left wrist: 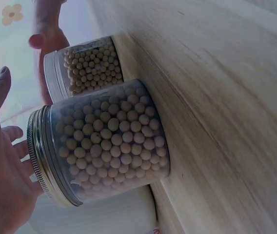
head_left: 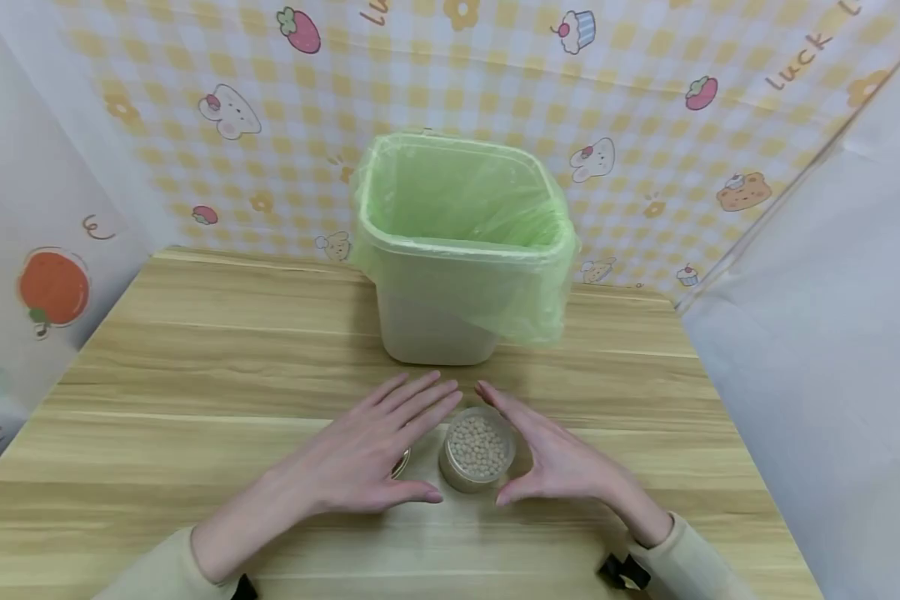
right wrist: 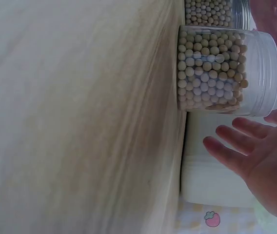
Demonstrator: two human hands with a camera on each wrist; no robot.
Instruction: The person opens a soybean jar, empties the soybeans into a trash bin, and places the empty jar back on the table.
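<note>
Two clear jars of small round beige beads stand side by side on the table. The lidless jar (head_left: 478,447) is on the right, its beads in plain sight from above. My right hand (head_left: 551,454) curves beside it, thumb and fingers spread apart. In the right wrist view those fingers (right wrist: 236,146) extend near the jar's rim. The other jar (left wrist: 111,139) wears a gold metal lid (left wrist: 43,156). Over it lies my left hand (head_left: 371,446), fingers extended and thumb out, hiding most of that jar in the head view. Left fingers show just past the lid in the left wrist view.
Behind the jars stands a white bin (head_left: 438,321) lined with a green plastic bag (head_left: 525,283). A yellow checked, printed sheet (head_left: 270,167) hangs behind the wooden table (head_left: 195,350). Pale sheets flank it on both sides.
</note>
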